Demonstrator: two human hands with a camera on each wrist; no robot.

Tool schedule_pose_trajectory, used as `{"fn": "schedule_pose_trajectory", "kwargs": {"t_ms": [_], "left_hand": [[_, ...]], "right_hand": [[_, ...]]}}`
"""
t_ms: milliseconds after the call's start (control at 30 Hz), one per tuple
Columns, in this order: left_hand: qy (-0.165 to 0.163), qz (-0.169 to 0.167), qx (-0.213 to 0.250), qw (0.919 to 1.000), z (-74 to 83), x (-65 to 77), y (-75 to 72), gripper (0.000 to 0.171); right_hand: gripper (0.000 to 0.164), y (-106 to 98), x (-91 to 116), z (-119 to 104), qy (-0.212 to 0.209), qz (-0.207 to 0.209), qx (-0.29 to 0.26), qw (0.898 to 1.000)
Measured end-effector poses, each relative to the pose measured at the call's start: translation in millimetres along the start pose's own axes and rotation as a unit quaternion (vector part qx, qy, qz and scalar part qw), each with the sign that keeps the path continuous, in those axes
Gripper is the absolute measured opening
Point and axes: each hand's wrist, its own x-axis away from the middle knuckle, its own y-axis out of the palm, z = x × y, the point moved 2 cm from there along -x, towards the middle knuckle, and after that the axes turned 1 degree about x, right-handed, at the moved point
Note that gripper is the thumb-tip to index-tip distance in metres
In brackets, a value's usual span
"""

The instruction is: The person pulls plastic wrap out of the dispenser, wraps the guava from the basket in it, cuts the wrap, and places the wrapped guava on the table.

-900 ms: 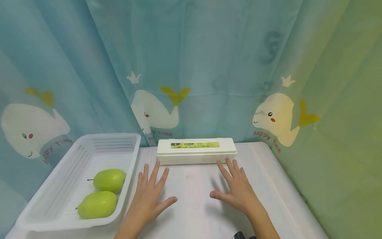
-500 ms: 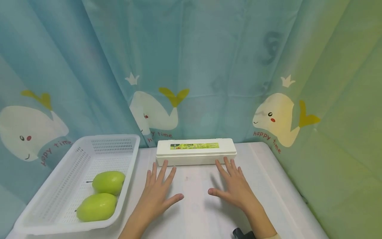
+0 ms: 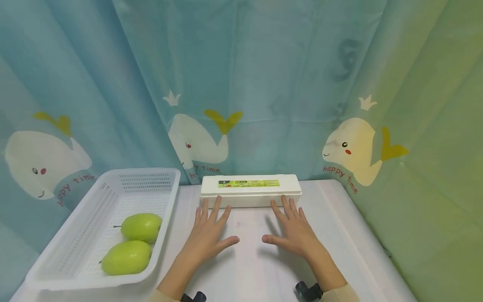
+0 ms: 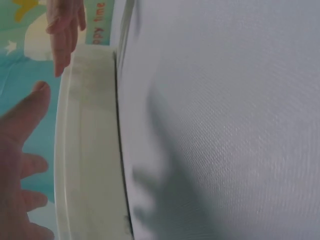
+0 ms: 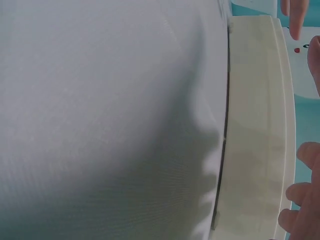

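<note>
Whale-print curtain [image 3: 271, 84] behind everything, long white box [image 3: 250, 201] sitting at the desk's [image 3: 249, 260] back edge. Left hand [image 3: 205, 239] and right hand [image 3: 298, 237] hover near it, fingers spread wide, gripping nothing; white basket [image 3: 145, 180] of green fruits [image 3: 141, 226] on the left edge.

left hand [image 4: 11, 162] near pale box [image 4: 92, 145] | right hand [image 4: 62, 22] farther | table [image 4: 245, 100] shadowed

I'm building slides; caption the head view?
Left hand and right hand spread before a white box; two green fruits in a basket.
</note>
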Motion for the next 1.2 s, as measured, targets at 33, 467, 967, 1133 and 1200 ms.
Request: {"fn": "schedule_pose_trajectory", "kwargs": {"t_ms": [33, 467, 967, 1133, 1200], "left_hand": [[-0.001, -0.005, -0.004, 1.0000, -0.1, -1.6, 0.6, 0.088], [-0.002, -0.039, -0.043, 0.9983, -1.1, -18.3, 11.9, 0.093], [-0.011, -0.049, -0.058, 0.9971, -4.3, -19.6, 12.6, 0.092], [-0.009, -0.046, -0.060, 0.9971, -4.9, -21.1, 11.3, 0.093], [-0.008, -0.045, -0.060, 0.9972, -5.2, -22.3, 11.3, 0.094]], "right_hand": [[0.106, 0.1, -0.6, 0.6, 0.001, -0.002, 0.003, 1.000], [0.107, -3.1, -8.6, 9.0, 0.004, -0.033, 0.026, 0.999], [0.109, -5.0, -11.5, 5.8, -0.009, -0.044, 0.019, 0.999], [0.108, -6.7, -13.6, 6.0, -0.017, -0.044, 0.030, 0.998], [0.108, -8.3, -14.2, 6.5, -0.020, -0.041, 0.032, 0.998]]}}
